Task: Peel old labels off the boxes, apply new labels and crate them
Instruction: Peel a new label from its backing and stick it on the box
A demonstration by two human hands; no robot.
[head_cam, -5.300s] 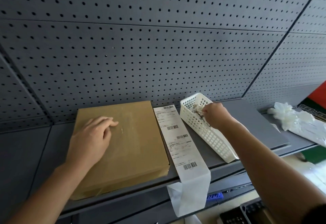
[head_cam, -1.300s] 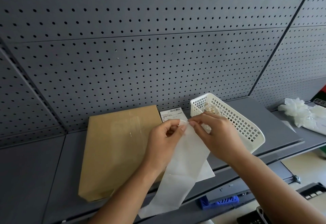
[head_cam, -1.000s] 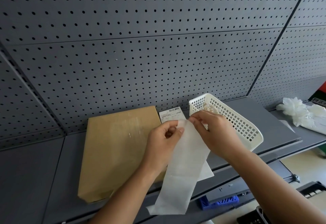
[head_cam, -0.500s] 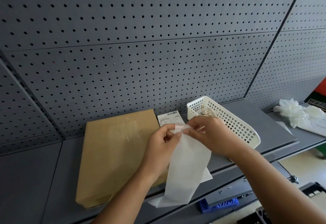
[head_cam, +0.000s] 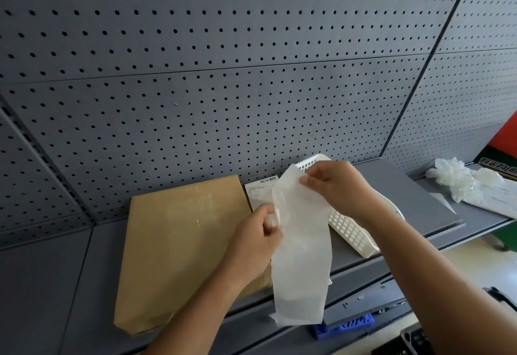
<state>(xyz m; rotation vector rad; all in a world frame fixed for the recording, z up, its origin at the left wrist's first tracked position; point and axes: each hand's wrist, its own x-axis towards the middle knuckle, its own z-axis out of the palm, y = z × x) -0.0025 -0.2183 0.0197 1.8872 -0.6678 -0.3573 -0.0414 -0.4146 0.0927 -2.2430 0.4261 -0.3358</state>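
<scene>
White translucent label strip [head_cam: 302, 256]: our right grip [head_cam: 335, 186] pinches its top, our left grip [head_cam: 254, 242] its side. We should peel slowly, uncreased, beside the flat brown cardboard box [head_cam: 181, 242] on the grey shelf [head_cam: 391, 186]

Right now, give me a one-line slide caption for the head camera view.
Left hand and right hand pinch a translucent white strip beside a brown box and white basket.
</scene>
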